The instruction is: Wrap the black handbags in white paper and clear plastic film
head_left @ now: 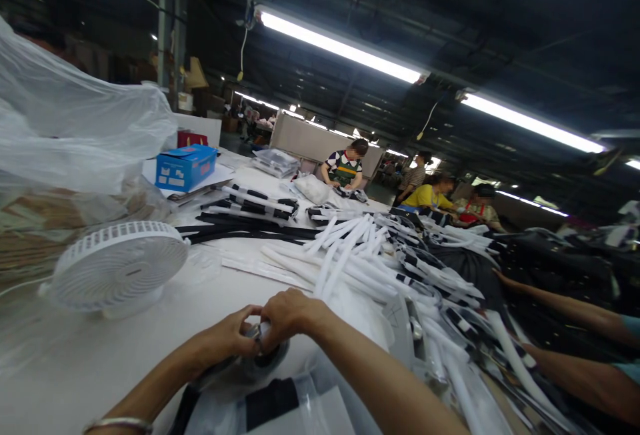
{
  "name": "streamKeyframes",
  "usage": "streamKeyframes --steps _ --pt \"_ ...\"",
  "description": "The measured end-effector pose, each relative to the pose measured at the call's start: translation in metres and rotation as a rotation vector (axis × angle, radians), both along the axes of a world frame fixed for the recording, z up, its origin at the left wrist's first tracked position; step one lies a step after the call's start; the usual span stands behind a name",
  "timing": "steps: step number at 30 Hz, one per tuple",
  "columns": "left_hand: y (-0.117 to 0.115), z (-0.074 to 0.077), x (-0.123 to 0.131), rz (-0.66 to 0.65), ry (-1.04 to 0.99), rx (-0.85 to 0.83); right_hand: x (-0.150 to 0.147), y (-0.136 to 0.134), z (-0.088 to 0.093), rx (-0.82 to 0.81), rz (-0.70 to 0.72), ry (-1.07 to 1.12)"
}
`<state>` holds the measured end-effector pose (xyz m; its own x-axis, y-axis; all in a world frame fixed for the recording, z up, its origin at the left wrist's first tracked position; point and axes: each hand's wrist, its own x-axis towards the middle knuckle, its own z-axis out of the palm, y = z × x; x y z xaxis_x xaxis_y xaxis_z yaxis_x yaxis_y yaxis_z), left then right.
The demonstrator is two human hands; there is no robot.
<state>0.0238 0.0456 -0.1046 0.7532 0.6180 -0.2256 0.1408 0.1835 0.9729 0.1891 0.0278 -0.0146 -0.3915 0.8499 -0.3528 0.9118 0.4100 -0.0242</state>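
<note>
My left hand (233, 336) and my right hand (290, 313) meet near the middle of the white table, fingers closed. Between them they grip the end of a dark, rolled bundle in shiny clear plastic (270, 360). A small grey-white part shows between my fingertips; what it is, I cannot make out. Just below, close to me, lies a clear plastic bag (225, 411) with a wide black band (271, 403) and white material. Beyond my right hand, a large heap of white padded strips (345, 255) spreads over the table.
On the left stand a white fan (120, 265) and a blue box (186, 168), beside draped plastic sheeting (85, 115). Black strips (245, 229) lie behind. A co-worker's arms (570, 305) reach over black material at right. Other people work farther back.
</note>
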Motion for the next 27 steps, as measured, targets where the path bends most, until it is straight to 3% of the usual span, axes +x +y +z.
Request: streamKeyframes --steps 4,9,11,15,19,22,24,27 --pt "0.01 -0.016 0.001 -0.022 0.046 0.06 0.008 0.012 0.003 -0.221 -0.09 0.056" --pt "0.019 -0.012 0.0 0.029 0.123 0.13 0.026 0.025 -0.007 -0.32 -0.213 0.129" --pt "0.024 -0.01 0.0 0.069 0.143 0.161 0.033 0.026 -0.011 -0.295 -0.275 0.205" --pt "0.028 -0.003 -0.008 0.19 0.256 0.311 0.048 0.014 -0.007 -0.01 -0.388 0.388" --pt "0.01 0.022 -0.027 0.204 0.352 0.524 0.073 -0.023 0.014 0.122 -0.452 0.493" --pt "-0.015 0.047 -0.039 0.178 0.405 0.643 0.095 -0.072 0.028 0.123 -0.445 0.57" --pt "-0.036 0.061 -0.042 0.136 0.417 0.704 0.101 -0.115 0.029 0.144 -0.423 0.596" --pt "-0.074 0.071 -0.038 0.016 0.436 0.858 0.093 -0.177 0.015 0.197 -0.383 0.532"
